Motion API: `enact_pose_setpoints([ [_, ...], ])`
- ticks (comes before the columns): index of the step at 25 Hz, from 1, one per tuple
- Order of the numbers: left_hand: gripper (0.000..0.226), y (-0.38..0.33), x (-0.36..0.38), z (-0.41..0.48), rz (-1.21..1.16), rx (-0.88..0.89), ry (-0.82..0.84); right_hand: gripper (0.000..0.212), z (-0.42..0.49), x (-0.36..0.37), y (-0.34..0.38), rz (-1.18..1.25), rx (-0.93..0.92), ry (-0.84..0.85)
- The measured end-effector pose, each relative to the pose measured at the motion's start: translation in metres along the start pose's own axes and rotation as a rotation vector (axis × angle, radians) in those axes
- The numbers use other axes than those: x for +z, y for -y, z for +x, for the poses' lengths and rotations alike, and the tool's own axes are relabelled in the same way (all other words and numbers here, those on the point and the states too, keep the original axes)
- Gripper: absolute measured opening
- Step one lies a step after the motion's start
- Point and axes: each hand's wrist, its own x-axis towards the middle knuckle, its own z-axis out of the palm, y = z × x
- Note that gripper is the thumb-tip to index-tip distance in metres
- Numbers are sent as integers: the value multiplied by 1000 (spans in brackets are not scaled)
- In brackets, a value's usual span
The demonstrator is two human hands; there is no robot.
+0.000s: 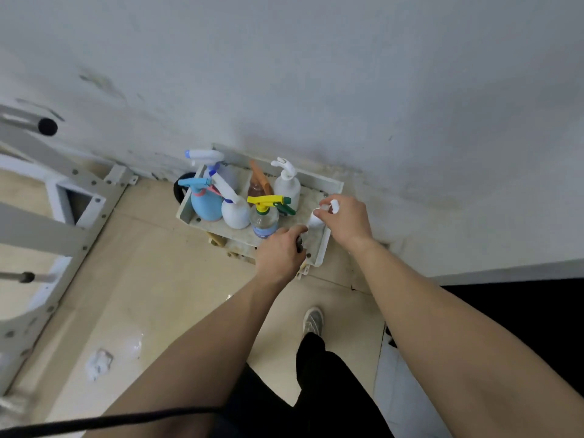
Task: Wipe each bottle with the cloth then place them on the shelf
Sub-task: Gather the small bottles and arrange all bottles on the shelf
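A white shelf tray (334, 185) stands against the wall and carries several bottles. Among them are a blue spray bottle (206, 204), a white spray bottle (235, 212), a clear bottle with a yellow trigger (264, 218), a brown bottle with an orange trigger (256, 186) and a white pump bottle (287, 185). My right hand (347, 220) holds a small white bottle (315, 219) over the tray's right end. Just left of it, my left hand (278, 252) is curled around a small dark object (299, 243); what it is I cannot tell. No cloth is clearly visible.
A grey metal frame (63, 197) with bolts fills the left side. A black wheel (180, 188) sits beside the tray's left end. My shoe (313, 320) stands on the beige tiled floor below the tray. A black cable (110, 420) crosses the bottom left.
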Motion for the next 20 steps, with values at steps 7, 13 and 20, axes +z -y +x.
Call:
enact_pose_setpoints([
  [7,43,-13,39,43,-74,-198,-91,22,65,7,-36,-56,-71,162],
  [13,44,-18,54,70,-60,-296,-66,22,83,16,-58,-62,-83,213],
  [20,66,-20,52,69,-50,-281,-65,16,81,27,-65,-76,-89,305],
])
